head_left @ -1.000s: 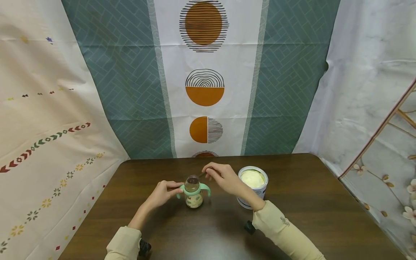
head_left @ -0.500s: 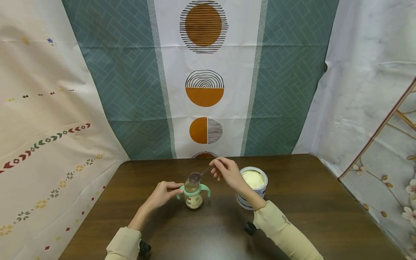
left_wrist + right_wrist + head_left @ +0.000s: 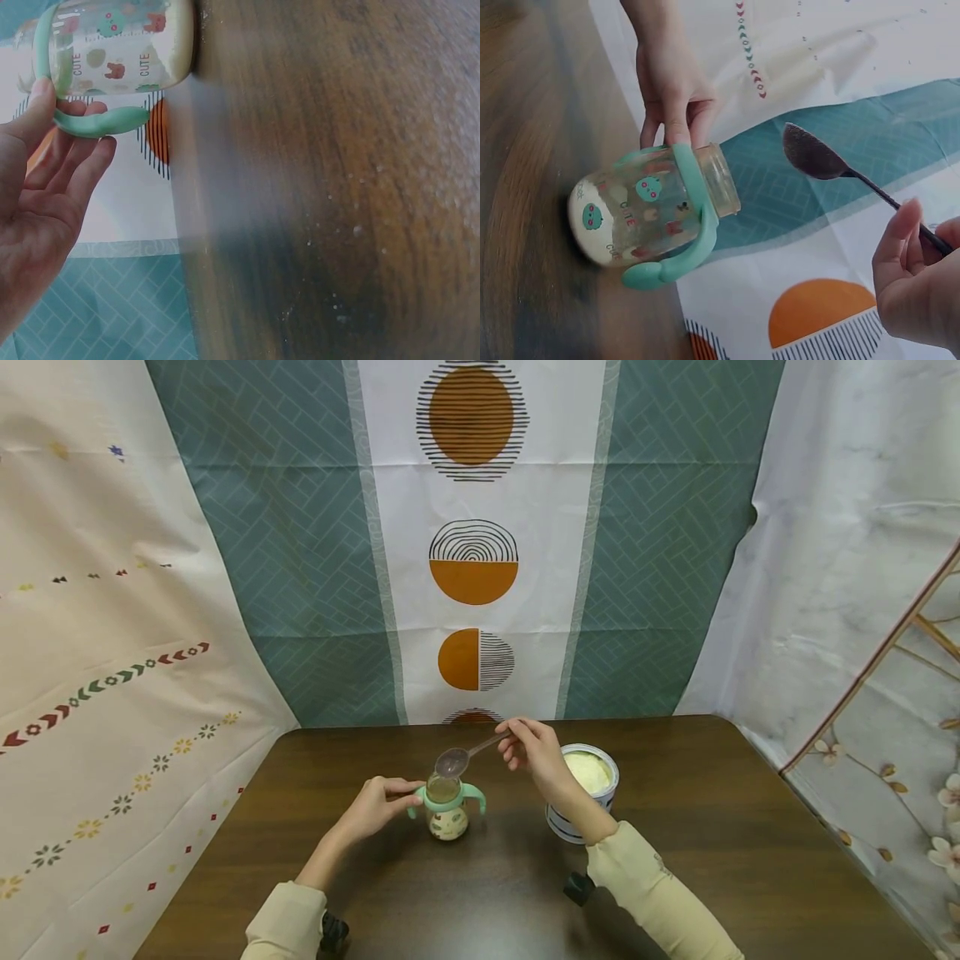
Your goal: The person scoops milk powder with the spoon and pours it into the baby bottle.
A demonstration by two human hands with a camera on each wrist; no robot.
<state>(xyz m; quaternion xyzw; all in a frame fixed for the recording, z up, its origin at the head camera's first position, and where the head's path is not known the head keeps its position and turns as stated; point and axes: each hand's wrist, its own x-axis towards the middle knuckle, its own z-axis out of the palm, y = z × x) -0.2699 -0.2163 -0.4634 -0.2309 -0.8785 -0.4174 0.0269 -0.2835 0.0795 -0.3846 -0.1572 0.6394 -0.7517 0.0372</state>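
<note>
A clear baby bottle [image 3: 447,823] with a mint-green two-handled collar stands upright and uncapped on the table; pale powder lies in its bottom. My left hand [image 3: 381,806] grips its left handle [image 3: 105,121] between thumb and fingers. In my right hand [image 3: 536,756] is a dark translucent spoon [image 3: 453,763], pinched by the handle. The spoon's bowl [image 3: 814,152] is above the bottle's open mouth [image 3: 721,180], apart from it in the right wrist view, with a thin film of powder on it. Behind my right wrist stands an open tin [image 3: 591,777] of pale yellow powder.
The dark wooden table [image 3: 450,910] ends at a hanging patterned cloth [image 3: 480,610] behind it. Light specks [image 3: 357,231] dot the tabletop near the bottle. Pale cloths [image 3: 112,693] hang on both sides.
My right hand has moved right and up with the spoon, whose bowl has risen from the bottle's mouth and turned into view. My left hand and the bottle have stayed put.
</note>
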